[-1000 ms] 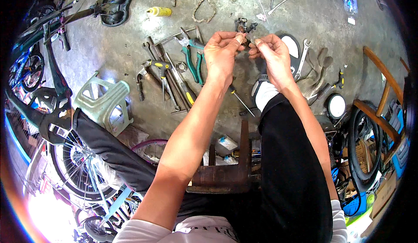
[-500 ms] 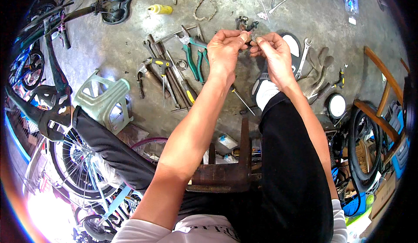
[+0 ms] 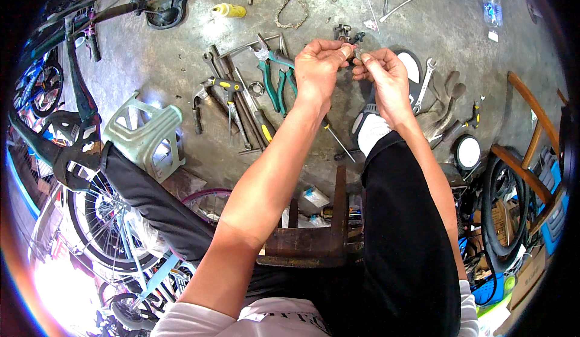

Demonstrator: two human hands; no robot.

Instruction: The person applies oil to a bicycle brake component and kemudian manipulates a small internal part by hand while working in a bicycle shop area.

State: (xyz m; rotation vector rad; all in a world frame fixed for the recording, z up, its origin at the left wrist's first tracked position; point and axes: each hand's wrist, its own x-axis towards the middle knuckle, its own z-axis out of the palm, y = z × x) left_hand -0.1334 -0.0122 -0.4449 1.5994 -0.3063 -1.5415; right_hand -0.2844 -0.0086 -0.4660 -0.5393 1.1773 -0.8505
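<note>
My left hand (image 3: 317,71) and my right hand (image 3: 389,82) meet above the concrete floor, thumbs and fingertips pinched close together. Something tiny is between the fingertips of each; a reddish speck shows at the left ones, but neither thing can be made out. Just beyond them lies a small dark metal part (image 3: 343,32). Left of my left hand are green-handled pliers (image 3: 264,83), a hammer (image 3: 204,89) and a yellow-and-black T-handled tool (image 3: 227,86). A screwdriver (image 3: 334,136) rests below my hands. Beside my right hand lie a combination wrench (image 3: 425,84) and grey work gloves (image 3: 438,112).
A pale green plastic stool (image 3: 130,122) and a bicycle frame (image 3: 75,83) stand at left. A chain (image 3: 294,17), yellow bottle (image 3: 229,11) and saddle (image 3: 166,3) lie farther off. At right are a wooden chair frame (image 3: 531,104) and black tyres (image 3: 494,216).
The whole view has shifted slightly, so the floor things appear a little to the right. My hands keep nearly the same pinch, fingertips close together.
</note>
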